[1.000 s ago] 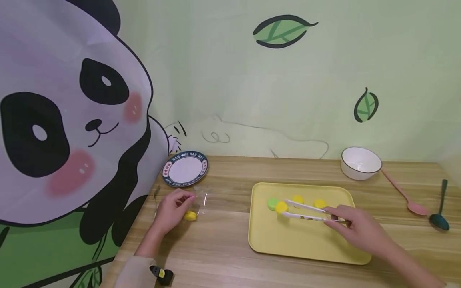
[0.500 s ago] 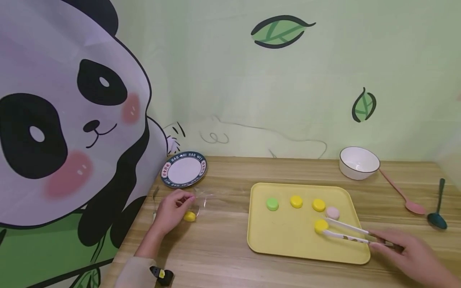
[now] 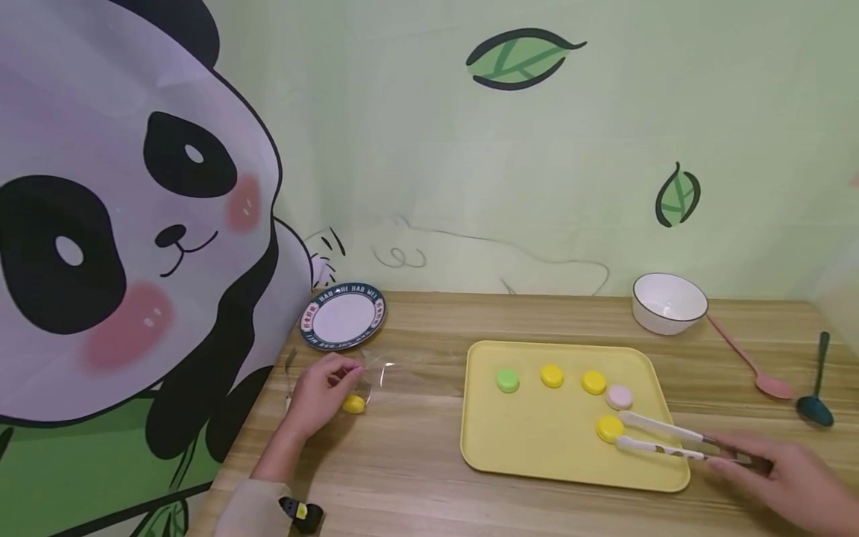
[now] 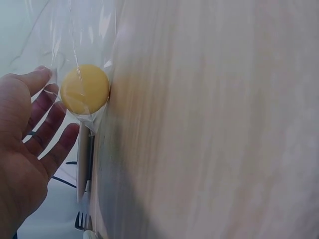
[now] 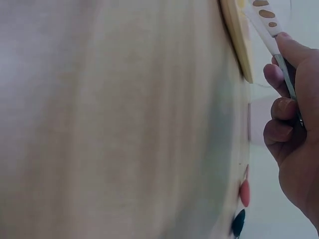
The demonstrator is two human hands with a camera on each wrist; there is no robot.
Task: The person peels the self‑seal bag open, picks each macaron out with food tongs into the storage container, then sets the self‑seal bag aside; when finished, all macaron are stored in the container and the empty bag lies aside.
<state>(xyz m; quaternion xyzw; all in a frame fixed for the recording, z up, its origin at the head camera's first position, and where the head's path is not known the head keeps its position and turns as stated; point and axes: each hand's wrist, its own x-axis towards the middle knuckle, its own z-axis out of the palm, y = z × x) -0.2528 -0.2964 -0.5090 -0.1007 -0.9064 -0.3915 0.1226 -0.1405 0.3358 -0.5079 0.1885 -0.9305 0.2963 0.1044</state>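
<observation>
My left hand (image 3: 326,391) pinches the rim of a clear plastic bag (image 4: 94,30) with thumb and fingers. Inside the bag, near its bottom, sits a yellow macaron (image 4: 84,89). My right hand (image 3: 778,473) grips a pair of tongs (image 3: 671,436) with white tips. Those tips lie at either side of another yellow macaron (image 3: 608,429) on the right part of the yellow tray (image 3: 530,447); whether it is lifted I cannot tell. Behind it on the tray are a pink macaron (image 3: 620,397), two yellow macarons (image 3: 593,382) and a green macaron (image 3: 507,381).
A blue-rimmed plate (image 3: 344,317) is at the back left. At the back right stands a white bowl (image 3: 669,303), with a pink spoon (image 3: 772,385) and a dark green ladle (image 3: 815,410) beside it. A fork (image 4: 81,220) lies near my left hand.
My right hand has moved right and nearer, the tongs bringing a yellow macaron from beside the green one to the tray's right side. The pink macaron has come into view. My left hand stays put.
</observation>
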